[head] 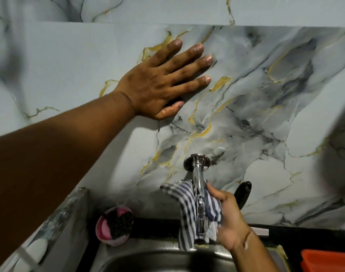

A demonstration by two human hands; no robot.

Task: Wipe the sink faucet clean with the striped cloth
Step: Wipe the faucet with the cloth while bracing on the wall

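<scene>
A chrome faucet juts from the marble-patterned wall above the steel sink. The blue-and-white striped cloth is wrapped around the lower part of the faucet's spout. My right hand grips the cloth against the spout from the right side. My left hand is pressed flat on the wall well above and left of the faucet, fingers spread, holding nothing. The spout's tip is hidden by the cloth.
A pink dish with a dark scrubber sits on the ledge left of the faucet. A black handle leans on the wall right of my hand. An orange container is at the bottom right. A white object lies at the lower left.
</scene>
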